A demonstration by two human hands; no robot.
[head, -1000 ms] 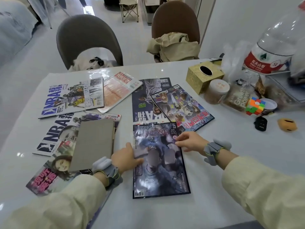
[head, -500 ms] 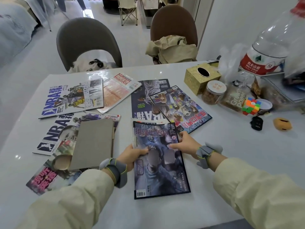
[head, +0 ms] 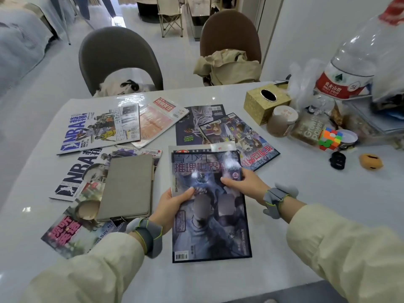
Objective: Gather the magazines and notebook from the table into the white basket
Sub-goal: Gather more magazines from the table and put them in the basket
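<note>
Head camera, looking down at a white table from a seated or standing person's viewpoint. Both hands grasp a dark blue magazine near the front edge: the left hand pinches its left border, thumb on the cover, and the right hand grips its upper right side. Its far end appears lifted over another magazine beneath. To the left lies a grey notebook, resting on two overlapping magazines. More magazines spread across the middle, including an NBA magazine at far left. The white basket is not in view. Right of the papers sit a gold tissue box, a jar and a puzzle cube.

Judged risk: the glossy cover may slip from so light a pinch, or the lower magazine may drag along and slide off.
</note>
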